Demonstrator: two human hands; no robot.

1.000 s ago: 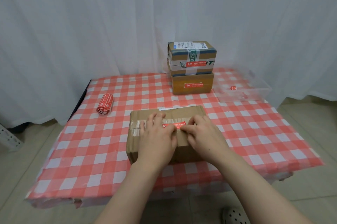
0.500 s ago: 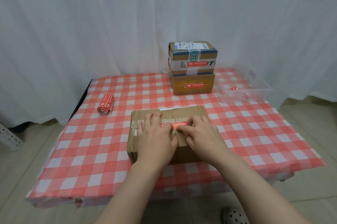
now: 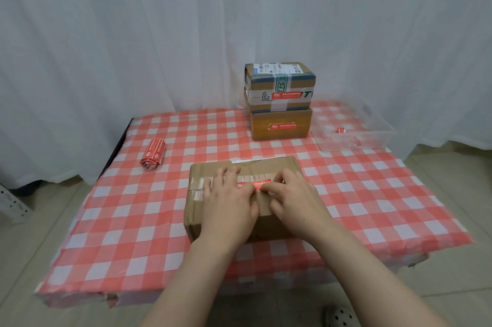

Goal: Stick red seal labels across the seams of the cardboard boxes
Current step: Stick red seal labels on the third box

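While the left hand (image 3: 229, 204) lies flat on the box (image 3: 266, 167), fingers spread, its thumb presses the left end of the red label (image 3: 254, 184). The right hand (image 3: 295, 199) has bent fingers, tips at the label's right end; whether they pinch or only press it, I cannot tell. The label lies along the taped seam on the box top. The box sits near the front of the checked table (image 3: 133, 220). A label roll (image 3: 153, 154) lies to the left, two labelled stacked boxes (image 3: 279, 113) stand behind, and a clear tray (image 3: 372, 137) sits just beside them.
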